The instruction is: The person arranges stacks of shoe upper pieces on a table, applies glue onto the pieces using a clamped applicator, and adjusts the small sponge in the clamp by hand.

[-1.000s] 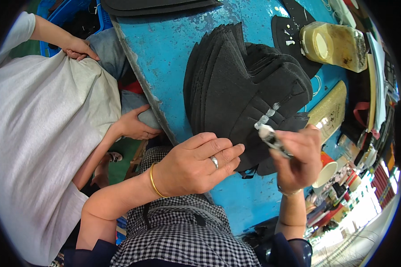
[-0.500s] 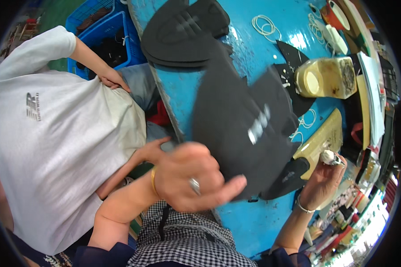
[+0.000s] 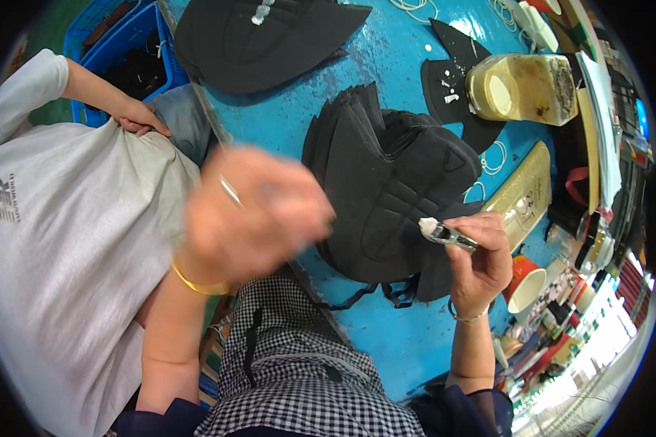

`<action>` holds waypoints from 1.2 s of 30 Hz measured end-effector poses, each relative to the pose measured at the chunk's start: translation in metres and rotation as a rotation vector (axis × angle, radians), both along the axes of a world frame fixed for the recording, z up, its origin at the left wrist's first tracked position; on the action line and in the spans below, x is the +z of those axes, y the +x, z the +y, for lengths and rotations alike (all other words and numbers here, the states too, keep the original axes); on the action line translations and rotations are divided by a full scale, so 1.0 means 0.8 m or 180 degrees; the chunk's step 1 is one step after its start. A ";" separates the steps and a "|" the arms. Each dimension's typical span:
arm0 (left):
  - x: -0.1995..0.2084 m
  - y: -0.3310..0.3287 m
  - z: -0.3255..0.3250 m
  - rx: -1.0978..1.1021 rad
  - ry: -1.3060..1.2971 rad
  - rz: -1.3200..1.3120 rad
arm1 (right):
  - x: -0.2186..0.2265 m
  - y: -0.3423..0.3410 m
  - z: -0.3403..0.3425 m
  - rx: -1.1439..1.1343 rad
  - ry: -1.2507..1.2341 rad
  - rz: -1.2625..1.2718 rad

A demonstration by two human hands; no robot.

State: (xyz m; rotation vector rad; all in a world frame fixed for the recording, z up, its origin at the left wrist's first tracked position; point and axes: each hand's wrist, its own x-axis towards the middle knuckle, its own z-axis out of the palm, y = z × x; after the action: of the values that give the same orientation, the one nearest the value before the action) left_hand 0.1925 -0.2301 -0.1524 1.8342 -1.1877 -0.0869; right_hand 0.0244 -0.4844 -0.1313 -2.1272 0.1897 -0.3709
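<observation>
In my right hand is a short brush-like tool with a clear and dark handle and a white-coated tip. It is pinched between thumb and fingers, above the right side of a stack of black shaped sheets. The top sheet has pressed curved lines and a notch at the far side. My left hand is smeared by motion at the stack's left, over the table edge. Farther off, another pile of black sheets has white daubs on its top one.
Back right stands a clear tub of yellowish stuff, beside black scraps with white spots. A co-worker in a white shirt sits on the left, near blue crates. A red paper cup is at the right.
A black sheet with a white streak has gone from the middle to the far pile. My left hand has drawn left, and my right hand has come in left over the near stack with the brush-like tool.
</observation>
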 end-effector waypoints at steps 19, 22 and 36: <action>-0.017 -0.122 -0.039 -0.0180 0.0653 -0.0211 | -0.006 0.034 0.000 0.0479 -0.1925 -0.0402; -0.015 -0.123 -0.041 -0.0162 0.0690 -0.0237 | -0.003 0.023 0.010 0.0565 -0.1724 -0.0190; -0.001 -0.106 -0.042 -0.0456 0.0667 -0.0139 | 0.028 0.035 -0.031 0.0277 -0.0660 -0.0027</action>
State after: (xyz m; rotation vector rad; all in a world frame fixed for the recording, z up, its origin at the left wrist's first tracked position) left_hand 0.1079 -0.2640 -0.1532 1.9370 -1.3835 -0.2624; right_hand 0.0526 -0.5090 -0.1091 -2.3288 0.0548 -0.3612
